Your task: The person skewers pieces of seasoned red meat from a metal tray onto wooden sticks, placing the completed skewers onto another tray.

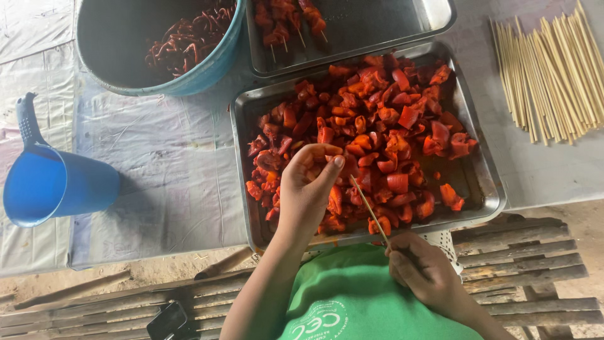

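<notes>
Head view, left hand (306, 182) pinching red meat piece (324, 152), right hand (423, 267) gripping bamboo skewer (369, 209)

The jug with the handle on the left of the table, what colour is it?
The jug is plain blue, inside and out, seen in the head view.

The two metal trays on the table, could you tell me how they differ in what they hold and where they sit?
The near tray is heaped with loose red marinated pieces, while the far tray holds only a few pieces already threaded on sticks and is mostly bare. The near tray lies in full view under the left hand; the far tray is cut off by the picture's top edge. The near tray sits nearer the right hand, which holds a skewer. Both are rectangular, shiny metal.
</notes>
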